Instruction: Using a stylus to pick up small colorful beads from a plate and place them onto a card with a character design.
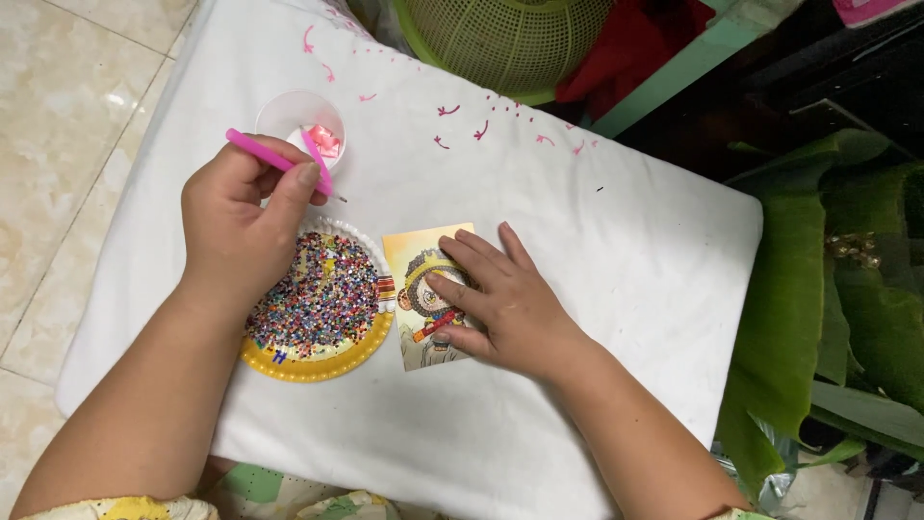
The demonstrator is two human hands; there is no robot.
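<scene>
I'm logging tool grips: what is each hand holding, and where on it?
The left hand pinches a pink pen mid-shaft. The right hand holds nothing, pressing flat on the small picture card.

Only 1 view: a head camera looks almost straight down, close over the white cushion (577, 221). The forearms enter from the bottom edge. Beyond the fingertips (460, 246), at the top edge, sits a green basket (500, 39); floor tiles (58, 96) lie left of them.
</scene>
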